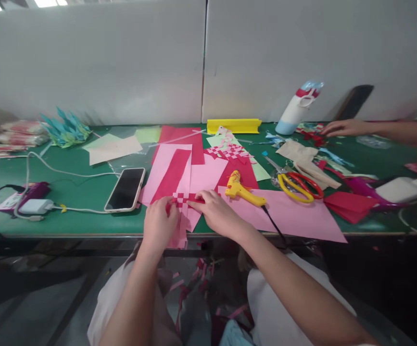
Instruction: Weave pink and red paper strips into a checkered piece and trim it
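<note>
A small checkered weave of pink and red paper strips (181, 198) lies between my hands near the table's front edge. My left hand (160, 218) is closed on the weave's left side, thumb and fingers together. On the opposite side, my right hand (217, 211) has its fingers closed at the red strip ends. Pink strips hang from the weave over the edge. Beneath and behind it are pink paper sheets (208, 173) and a red sheet (179, 134). Just right of my right hand lies a yellow glue gun (242, 189) on pink paper.
A phone (125, 190) on a cable lies left. Scissors (296, 185) with yellow and red handles rest right, near a white bottle (298, 109). More checkered woven pieces (230, 151) lie behind the glue gun. Another person's hand (345, 128) reaches in from the right.
</note>
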Demonstrator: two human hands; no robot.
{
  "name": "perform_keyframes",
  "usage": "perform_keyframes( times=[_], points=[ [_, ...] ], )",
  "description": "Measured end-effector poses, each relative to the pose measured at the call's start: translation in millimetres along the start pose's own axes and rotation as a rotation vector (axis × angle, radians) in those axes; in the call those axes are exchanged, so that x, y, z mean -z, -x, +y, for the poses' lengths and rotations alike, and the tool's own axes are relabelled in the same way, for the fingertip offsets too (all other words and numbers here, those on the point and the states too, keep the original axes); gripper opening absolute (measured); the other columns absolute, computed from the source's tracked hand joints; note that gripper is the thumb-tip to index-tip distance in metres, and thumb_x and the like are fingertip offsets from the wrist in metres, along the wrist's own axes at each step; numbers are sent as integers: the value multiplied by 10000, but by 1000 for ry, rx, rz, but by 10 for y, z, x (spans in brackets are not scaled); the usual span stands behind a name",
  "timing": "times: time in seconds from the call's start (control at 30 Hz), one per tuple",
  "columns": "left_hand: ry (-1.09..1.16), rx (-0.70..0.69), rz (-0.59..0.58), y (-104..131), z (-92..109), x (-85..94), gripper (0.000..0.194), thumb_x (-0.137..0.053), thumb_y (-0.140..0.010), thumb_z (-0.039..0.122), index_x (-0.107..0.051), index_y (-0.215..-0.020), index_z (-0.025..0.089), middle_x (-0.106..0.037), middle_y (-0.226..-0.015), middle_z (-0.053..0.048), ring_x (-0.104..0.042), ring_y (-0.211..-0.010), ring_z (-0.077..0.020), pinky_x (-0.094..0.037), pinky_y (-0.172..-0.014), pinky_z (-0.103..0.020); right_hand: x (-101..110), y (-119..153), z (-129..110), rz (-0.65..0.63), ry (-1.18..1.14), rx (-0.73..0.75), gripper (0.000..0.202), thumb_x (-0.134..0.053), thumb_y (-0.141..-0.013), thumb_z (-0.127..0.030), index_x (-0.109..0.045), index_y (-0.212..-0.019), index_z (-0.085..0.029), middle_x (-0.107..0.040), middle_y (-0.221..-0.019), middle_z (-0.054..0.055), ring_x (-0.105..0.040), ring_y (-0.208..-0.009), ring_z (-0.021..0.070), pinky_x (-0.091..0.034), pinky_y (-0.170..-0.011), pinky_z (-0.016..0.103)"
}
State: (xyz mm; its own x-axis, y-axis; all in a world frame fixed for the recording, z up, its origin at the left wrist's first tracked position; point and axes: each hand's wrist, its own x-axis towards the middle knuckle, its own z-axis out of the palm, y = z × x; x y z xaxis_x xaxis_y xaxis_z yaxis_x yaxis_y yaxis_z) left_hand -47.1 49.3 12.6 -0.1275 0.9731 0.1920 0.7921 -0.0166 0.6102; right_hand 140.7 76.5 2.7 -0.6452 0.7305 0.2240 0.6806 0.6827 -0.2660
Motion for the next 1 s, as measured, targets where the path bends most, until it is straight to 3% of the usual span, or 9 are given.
perform_keyframes(
  times=[0.23, 0.37, 0.47, 0.53, 0.63, 0.77, 0.83, 1.0],
  points=[
    [429, 223, 5, -243, 18, -53, 499, -702, -663, 318, -603, -1114, 128, -691, -991, -107, -660, -814, -209, -501, -736, -331, -16, 0, -14, 38, -53, -19, 517, -416, -833, -3, -611, -1265, -210, -542, -1161, 126, -456, -1106, 249, -429, -935, 389],
    [517, 233, -51, -304, 60, -11, 316, -765, -575, 281, -678, -841, 133, -699, -769, -55, -651, -742, -212, -491, -664, -296, 87, 8, -21, 135, -221, -62, 387, -426, -883, -67, -661, -1171, -176, -604, -1115, 114, -527, -1070, 218, -438, -940, 364],
    [663, 234, -90, -260, 74, 76, 267, -767, -599, 325, -678, -767, 137, -691, -702, -29, -649, -701, -189, -491, -642, -269, 222, 51, -17, 250, -426, -250, 255, -467, -913, -196, -707, -993, -167, -674, -988, 90, -601, -938, 195, -477, -848, 340],
    [903, 278, -126, -214, 76, 142, 303, -789, -598, 331, -678, -808, 142, -702, -722, -20, -655, -685, -166, -503, -655, -257, 290, 86, -17, 187, -665, -374, 281, -475, -922, -313, -708, -901, -157, -689, -835, 70, -626, -777, 166, -501, -701, 294],
    [1165, 357, -178, -153, 95, 226, 338, -831, -574, 293, -677, -839, 149, -721, -753, -28, -674, -686, -160, -532, -691, -269, 300, 106, -53, -18, -1037, -440, 423, -484, -901, -482, -696, -872, -118, -669, -723, 64, -596, -596, 121, -447, -494, 219],
    [1247, 394, -196, -95, 165, 275, 338, -843, -574, 271, -678, -842, 150, -738, -803, -53, -695, -713, -187, -559, -685, -293, 173, 40, -202, -133, -1318, -395, 500, -542, -839, -583, -688, -829, -104, -681, -743, 78, -619, -632, 117, -456, -498, 196],
    [1269, 390, -211, -71, 194, 268, 338, -841, -583, 272, -674, -852, 154, -739, -805, -53, -698, -701, -191, -568, -668, -300, 104, -13, -289, -115, -1400, -424, 463, -613, -788, -579, -665, -765, -120, -662, -704, 48, -608, -613, 110, -459, -503, 197],
    [1275, 371, -204, -44, 206, 205, 395, -845, -573, 278, -674, -905, 149, -742, -836, -64, -705, -736, -213, -573, -660, -311, 17, -107, -381, 68, -1518, -484, 362, -789, -645, -463, -642, -708, -139, -548, -575, -50, -484, -470, 58, -410, -465, 199]
  ],
)
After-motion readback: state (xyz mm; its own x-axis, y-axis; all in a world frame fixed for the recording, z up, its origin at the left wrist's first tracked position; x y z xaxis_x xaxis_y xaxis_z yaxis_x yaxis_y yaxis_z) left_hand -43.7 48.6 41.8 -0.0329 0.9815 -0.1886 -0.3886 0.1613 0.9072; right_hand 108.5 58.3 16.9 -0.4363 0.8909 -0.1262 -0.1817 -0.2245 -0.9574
